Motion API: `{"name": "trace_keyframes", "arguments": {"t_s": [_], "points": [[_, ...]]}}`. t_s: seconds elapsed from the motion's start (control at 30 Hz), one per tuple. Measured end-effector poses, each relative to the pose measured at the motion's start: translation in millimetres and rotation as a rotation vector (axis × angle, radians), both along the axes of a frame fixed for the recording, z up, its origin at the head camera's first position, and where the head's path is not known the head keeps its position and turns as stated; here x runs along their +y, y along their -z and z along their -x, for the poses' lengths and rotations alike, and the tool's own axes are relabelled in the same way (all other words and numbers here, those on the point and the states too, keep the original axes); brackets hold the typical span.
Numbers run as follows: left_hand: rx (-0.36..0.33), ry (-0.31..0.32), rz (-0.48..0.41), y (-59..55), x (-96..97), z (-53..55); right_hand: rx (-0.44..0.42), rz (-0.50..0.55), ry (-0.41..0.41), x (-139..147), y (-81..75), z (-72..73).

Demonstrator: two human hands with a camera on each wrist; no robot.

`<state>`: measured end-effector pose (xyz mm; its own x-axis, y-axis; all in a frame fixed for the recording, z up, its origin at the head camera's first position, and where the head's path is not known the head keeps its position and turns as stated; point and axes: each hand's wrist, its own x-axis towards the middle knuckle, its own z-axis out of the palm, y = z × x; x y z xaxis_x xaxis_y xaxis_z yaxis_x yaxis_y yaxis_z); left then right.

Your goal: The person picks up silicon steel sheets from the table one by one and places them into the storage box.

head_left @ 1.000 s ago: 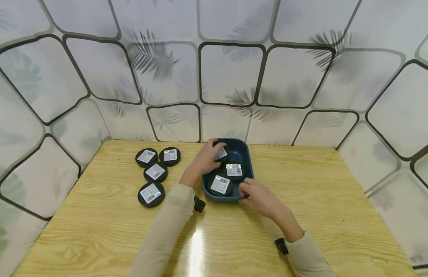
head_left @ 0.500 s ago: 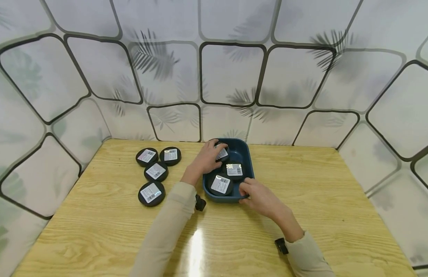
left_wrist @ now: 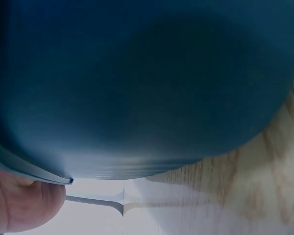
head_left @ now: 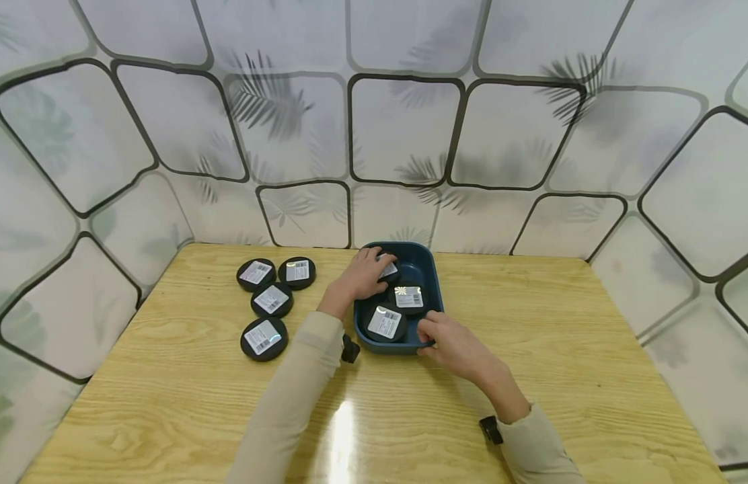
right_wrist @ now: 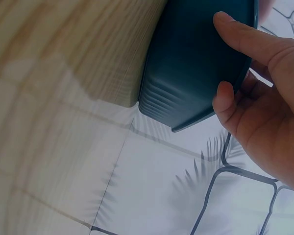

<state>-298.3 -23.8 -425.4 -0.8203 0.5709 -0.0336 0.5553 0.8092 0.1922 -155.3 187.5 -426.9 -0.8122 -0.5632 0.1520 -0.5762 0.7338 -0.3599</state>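
Note:
A blue plastic bin stands at the back middle of the table with several flat round black discs inside, each with a white barcode label. My left hand reaches over the bin's left wall, thumb and fingers round the edges of the rear-left black disc, which it partly covers. One disc lies at the bin's middle, another disc at its front left. My right hand grips the bin's front right corner; in the right wrist view, its thumb lies against the outer wall.
Several similar discs lie on the wooden table left of the bin: a front disc, a middle disc and two behind. Patterned white wall panels rise behind the table and at both sides.
My left hand's fingers have shifted slightly over the rear-left disc. My right hand, the bin and the other discs stay where they were.

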Motion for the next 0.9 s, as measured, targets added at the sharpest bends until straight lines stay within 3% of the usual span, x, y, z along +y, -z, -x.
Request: {"name": "trace_keyframes", "arguments": {"t_s": [0.23,0.57,0.9], "points": [[0.037,0.021,-0.001,1.1,-1.0,0.5,0.007,0.008,-0.006,0.6,1.2,0.6],[0.061,0.002,-0.016,4.9,-1.1,-1.8,0.003,0.006,-0.010,0.4,0.7,0.6],[0.039,0.011,-0.095,7.5,-3.7,0.7,0.002,0.014,-0.013,1.2,0.7,1.1]]}}
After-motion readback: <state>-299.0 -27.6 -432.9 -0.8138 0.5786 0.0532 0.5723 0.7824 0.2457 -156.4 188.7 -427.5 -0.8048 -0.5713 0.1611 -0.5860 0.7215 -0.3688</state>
